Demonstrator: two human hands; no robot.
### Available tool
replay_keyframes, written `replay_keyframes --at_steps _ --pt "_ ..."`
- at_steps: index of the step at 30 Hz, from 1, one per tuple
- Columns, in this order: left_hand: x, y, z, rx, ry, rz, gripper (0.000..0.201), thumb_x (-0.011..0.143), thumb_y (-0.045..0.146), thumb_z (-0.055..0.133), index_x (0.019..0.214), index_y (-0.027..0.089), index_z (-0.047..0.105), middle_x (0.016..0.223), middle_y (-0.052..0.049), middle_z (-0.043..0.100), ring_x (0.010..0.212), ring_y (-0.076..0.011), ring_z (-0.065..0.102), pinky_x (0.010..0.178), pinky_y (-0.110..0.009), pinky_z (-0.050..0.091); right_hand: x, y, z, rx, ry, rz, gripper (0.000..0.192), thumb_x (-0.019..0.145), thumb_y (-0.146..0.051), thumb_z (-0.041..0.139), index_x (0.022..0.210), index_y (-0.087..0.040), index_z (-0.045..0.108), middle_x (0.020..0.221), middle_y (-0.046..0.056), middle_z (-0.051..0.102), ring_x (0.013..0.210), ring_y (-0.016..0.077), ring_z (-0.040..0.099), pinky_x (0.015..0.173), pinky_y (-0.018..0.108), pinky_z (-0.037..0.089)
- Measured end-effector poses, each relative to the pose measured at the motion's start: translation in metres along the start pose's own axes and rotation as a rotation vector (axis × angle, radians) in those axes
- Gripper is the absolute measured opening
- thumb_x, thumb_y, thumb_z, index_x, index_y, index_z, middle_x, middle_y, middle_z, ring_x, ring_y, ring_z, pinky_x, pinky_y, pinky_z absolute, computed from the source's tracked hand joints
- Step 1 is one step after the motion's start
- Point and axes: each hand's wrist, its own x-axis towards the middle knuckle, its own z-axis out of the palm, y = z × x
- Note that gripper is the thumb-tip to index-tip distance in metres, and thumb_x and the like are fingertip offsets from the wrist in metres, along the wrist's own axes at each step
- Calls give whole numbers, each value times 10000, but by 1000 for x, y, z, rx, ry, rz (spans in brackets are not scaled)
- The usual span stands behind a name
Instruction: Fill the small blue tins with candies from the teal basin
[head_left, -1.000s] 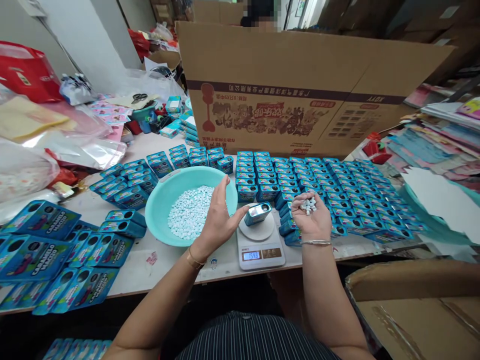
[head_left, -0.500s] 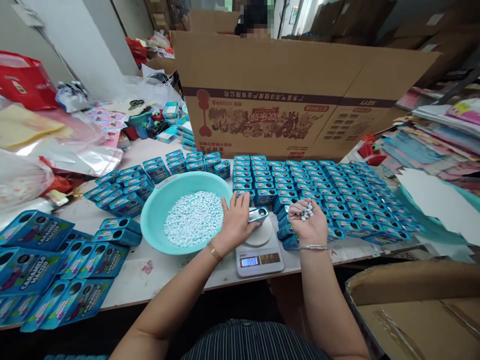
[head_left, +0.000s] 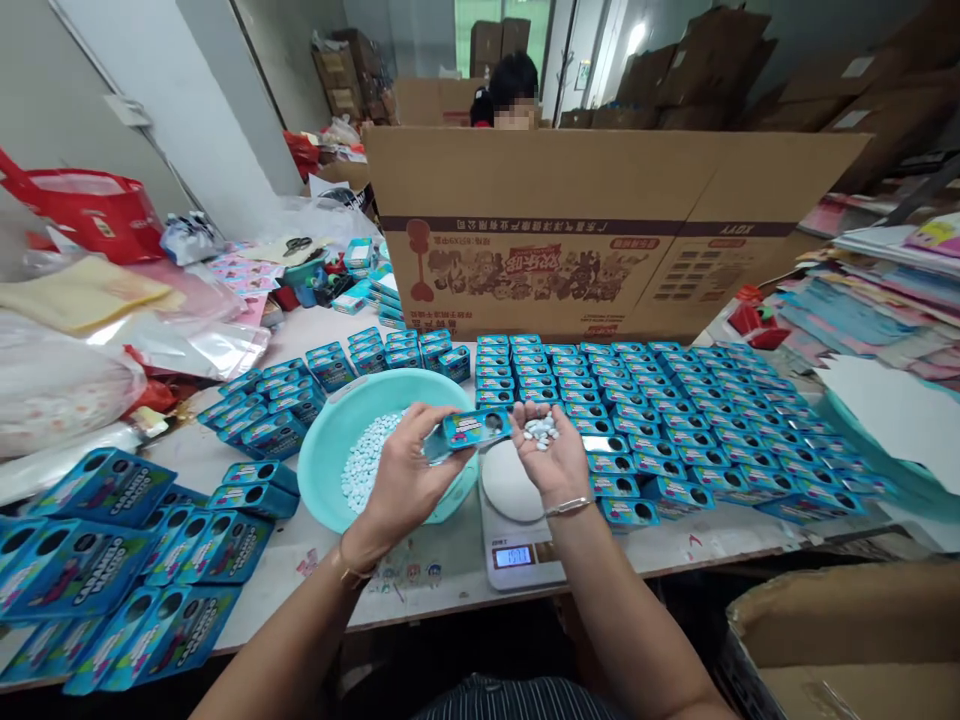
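The left hand point(head_left: 405, 470) covers the near end of a small blue tin point(head_left: 471, 428), so how the fingers sit under it cannot be made out; what shows is the hand curled closed around that end, with the tin sticking out sideways toward the other hand and raised above the table. The left hand also hides part of the pale tablets heaped in the teal bowl point(head_left: 330, 465), which sits below and behind it. The right hand point(head_left: 553, 460) is held palm up and loosely cupped, a small pile of white tablets point(head_left: 541, 430) lying in the palm; its fingers are not closed over them. The tin's free end comes just beside the right fingertips, though whether they touch is unclear. Below and between the two hands stands a white scale point(head_left: 517, 530) with its round pan bare; its display shows digits too small to read surely. Beyond the right hand, rows of blue tins point(head_left: 675, 400) stretch away to a cardboard box point(head_left: 600, 230), behind which a person's head is partly hidden.
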Motion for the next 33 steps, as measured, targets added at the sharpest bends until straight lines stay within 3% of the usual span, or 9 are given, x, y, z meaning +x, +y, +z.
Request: replay_keyframes --at_steps 4,8,12,17,23,29,33 --pt "1 -7 -39 193 80 41 296 813 205 650 1108 232 650 968 -27 594 854 -170 611 753 -270 505 7 53 20 -8 -7 190 285 971 -272 415 722 -199 531 693 34 689 696 168 697 656 349 583" --pt "-5 -27 -46 411 -10 58 361 798 146 596 1135 264 650 946 -24 595 795 -174 613 692 -272 510 14 100 28 -14 28 302 273 964 -276 439 725 -193 543 681 32 679 616 160 663 578 305 557" --pt "-9 -42 -50 470 -35 27 408 789 113 575 1162 265 640 949 -31 589 786 -176 613 697 -284 513 19 124 28 -22 48 336 277 957 -292 450 717 -194 548 674 38 671 645 182 671 595 330 573" --pt "-15 -40 -58 442 1 58 459 795 96 550 1215 270 616 987 -42 583 856 -188 615 762 -299 519 21 127 29 -51 48 347 252 949 -282 473 727 -193 553 647 12 657 525 143 612 483 264 523" --pt "-20 -45 -52 537 -76 -5 533 766 72 554 1240 309 614 966 -28 588 797 -187 601 708 -297 507 14 123 39 -39 66 343 298 974 -254 421 706 -184 529 635 23 656 554 138 636 513 248 530" --pt "-16 -53 -60 220 87 -130 324 787 192 655 1109 229 664 992 -41 635 883 -195 626 794 -310 510 13 115 37 -51 86 330 274 974 -215 408 725 -190 519 618 -9 600 561 113 621 511 228 529" --pt "-9 -66 -89 72 258 -323 357 692 284 772 1024 195 676 928 -25 699 846 -202 648 797 -319 516 20 97 25 -21 -18 410 230 949 -180 390 736 -199 474 574 -38 498 447 81 502 425 174 461"
